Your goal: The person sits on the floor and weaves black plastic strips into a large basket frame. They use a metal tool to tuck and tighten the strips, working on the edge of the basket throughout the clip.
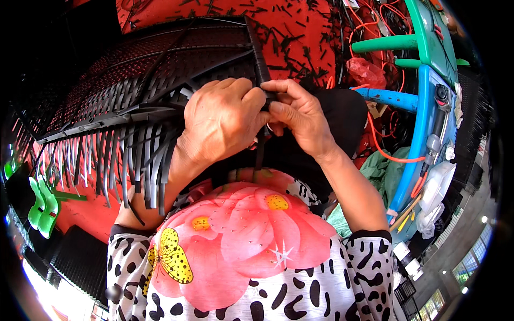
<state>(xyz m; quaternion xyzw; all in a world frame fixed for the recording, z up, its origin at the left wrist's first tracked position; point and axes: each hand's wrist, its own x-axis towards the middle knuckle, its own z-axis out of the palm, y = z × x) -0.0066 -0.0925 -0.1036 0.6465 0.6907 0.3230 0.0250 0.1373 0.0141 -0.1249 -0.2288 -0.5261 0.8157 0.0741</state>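
A large black woven panel (176, 45) on a frame stretches away from me at the left, tilted. Loose black flat strips (145, 160) hang in a fringe from its near edge. My left hand (222, 117) is closed at the panel's right corner, knuckles up, its fingertips mostly hidden. Against it, my right hand (300, 115) pinches a dark strip between thumb and fingers at that same corner. A black strip (261, 150) hangs below the two hands. What lies between the fingers is largely covered.
Cut black scraps litter the red floor (294, 32) beyond the panel. On the right stand a green stool (423, 32) and a blue stool (423, 101), with a black-and-silver tool (440, 115) and an orange hose (375, 136). Green plastic pieces (44, 206) are at the left.
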